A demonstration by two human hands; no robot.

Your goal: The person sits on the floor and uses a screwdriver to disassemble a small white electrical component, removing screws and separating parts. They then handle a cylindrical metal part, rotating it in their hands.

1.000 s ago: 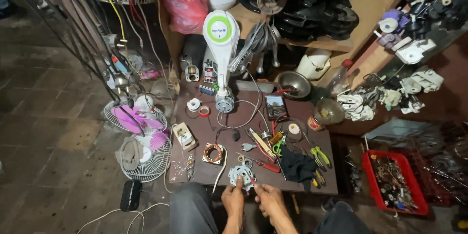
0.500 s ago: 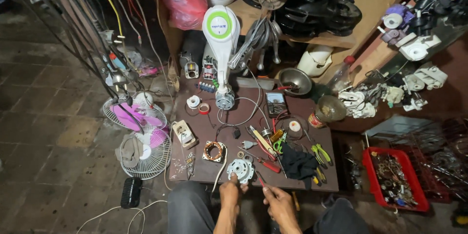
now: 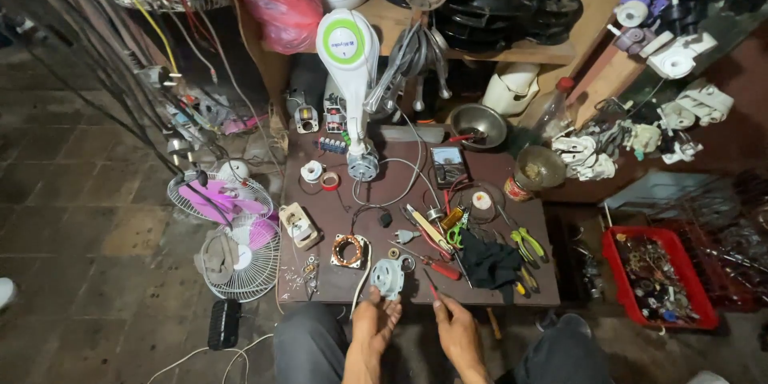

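Workbench: a low dark table (image 3: 336,216) crowded with parts and tools, right in front of the person's knees.
Fan stand: a white fan body (image 3: 349,72) with a green ring stands upright at the back of the table, its bare motor end resting on the tabletop.
Fan guard: a round wire guard (image 3: 240,260) with pink blades lies on the floor to the left of the table.
Red tray: a red plastic tray (image 3: 650,276) of small hardware sits on the floor to the right.
Black cloth: a dark rag (image 3: 488,260) lies on the table's right half, with green-handled pliers (image 3: 528,242) just beside it.
Stator: a square copper-wound coil (image 3: 349,250) lies flat near the front edge, just left of the motor.
Small motor: a silver-grey fan motor (image 3: 389,278) sits at the front edge of the table, between the two hands.
Left hand: the left hand (image 3: 374,324) reaches forward from the lap, palm turned inward, fingers curled up around the motor's lower side, gripping it.
Right hand: the right hand (image 3: 456,324) is angled toward the motor, fingers pinched on a thin red-handled tool (image 3: 433,291) whose tip points at the table edge.
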